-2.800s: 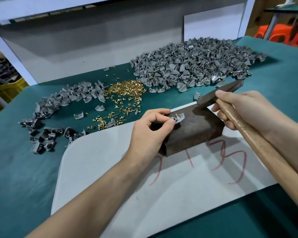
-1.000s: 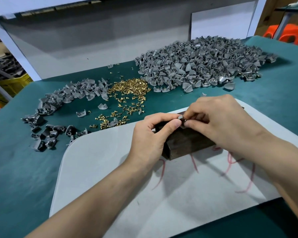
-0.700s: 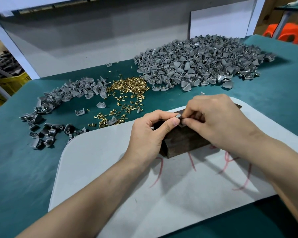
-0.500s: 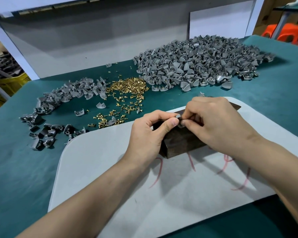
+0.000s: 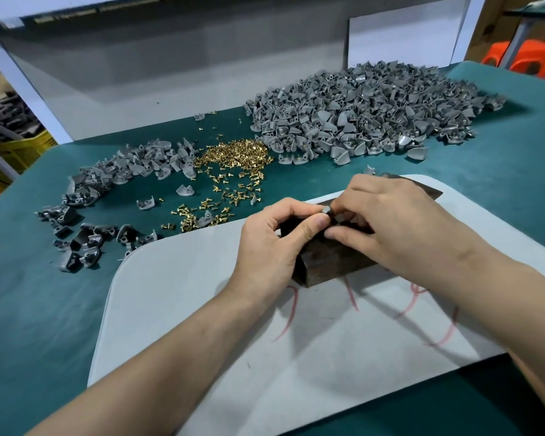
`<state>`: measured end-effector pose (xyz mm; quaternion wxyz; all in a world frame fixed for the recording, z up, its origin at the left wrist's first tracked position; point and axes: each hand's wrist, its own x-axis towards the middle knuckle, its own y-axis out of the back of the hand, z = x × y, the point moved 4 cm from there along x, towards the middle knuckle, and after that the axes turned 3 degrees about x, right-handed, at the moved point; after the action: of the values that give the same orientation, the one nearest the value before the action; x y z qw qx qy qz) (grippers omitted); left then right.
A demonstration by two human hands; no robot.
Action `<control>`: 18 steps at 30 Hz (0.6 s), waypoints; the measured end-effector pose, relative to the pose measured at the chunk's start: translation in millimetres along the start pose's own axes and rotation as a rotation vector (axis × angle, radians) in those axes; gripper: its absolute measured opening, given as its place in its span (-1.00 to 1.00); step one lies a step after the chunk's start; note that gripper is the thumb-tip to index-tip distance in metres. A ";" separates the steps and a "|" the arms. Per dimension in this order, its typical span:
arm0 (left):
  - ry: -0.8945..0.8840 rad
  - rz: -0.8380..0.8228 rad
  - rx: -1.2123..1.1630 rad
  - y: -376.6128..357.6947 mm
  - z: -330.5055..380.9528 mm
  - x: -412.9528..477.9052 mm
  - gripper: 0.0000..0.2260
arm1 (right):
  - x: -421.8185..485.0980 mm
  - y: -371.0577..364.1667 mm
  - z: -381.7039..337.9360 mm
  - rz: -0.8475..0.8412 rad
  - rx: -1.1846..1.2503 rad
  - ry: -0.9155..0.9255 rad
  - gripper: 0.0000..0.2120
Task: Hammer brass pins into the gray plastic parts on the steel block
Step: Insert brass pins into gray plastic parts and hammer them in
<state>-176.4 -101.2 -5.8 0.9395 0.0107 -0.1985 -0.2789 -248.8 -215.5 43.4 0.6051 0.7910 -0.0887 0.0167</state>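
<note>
Right hand [image 5: 400,228] now at part [image 5: 325,211], teal table [image 5: 44,309]

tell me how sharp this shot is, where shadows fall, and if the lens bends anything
Head view: left hand, right hand and the part at their fingertips are sharp, no motion blur; soft arm shadows lie on the mat; the wide lens stretches everything toward the bottom corners; even light, no hard glare on the pile.
</note>
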 end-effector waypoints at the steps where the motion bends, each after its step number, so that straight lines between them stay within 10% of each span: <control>1: 0.003 0.006 -0.016 0.1 0.0 0.0 -0.91 | 0.4 -1.4 -0.6 -0.013 -0.041 0.003 -0.47; 18: -0.029 -0.068 0.003 2.1 -3.8 5.5 -0.87 | 0.3 -5.8 -6.0 0.122 -0.151 0.216 -0.60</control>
<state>-169.7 -102.7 -7.0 0.9265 0.0149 -0.2124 -0.3103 -247.1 -208.3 39.4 0.6668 0.7299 -0.0722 0.1318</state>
